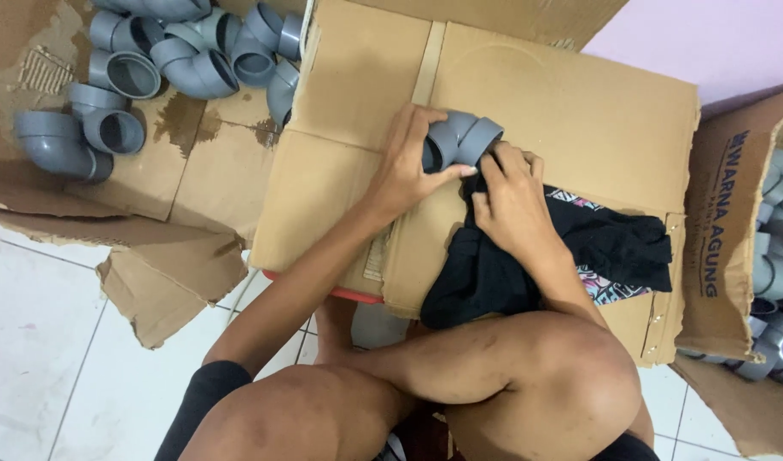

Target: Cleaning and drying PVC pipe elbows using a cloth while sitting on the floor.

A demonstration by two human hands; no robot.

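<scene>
My left hand (pixel 410 162) grips a grey plastic pipe elbow (pixel 459 138) on top of a flattened cardboard box (pixel 579 111). My right hand (pixel 509 198) pinches a black cloth (pixel 536 256) and presses a fold of it against the open end of the elbow. The cloth trails down over the cardboard toward my knee, with a patterned patch showing at its right side.
Several grey pipe elbows (pixel 152 68) lie on torn cardboard (pixel 178 171) at the upper left. An open carton (pixel 737 222) at the right holds several more grey fittings (pixel 775 273). My bent legs (pixel 459 384) fill the bottom centre above a white tiled floor (pixel 50 358).
</scene>
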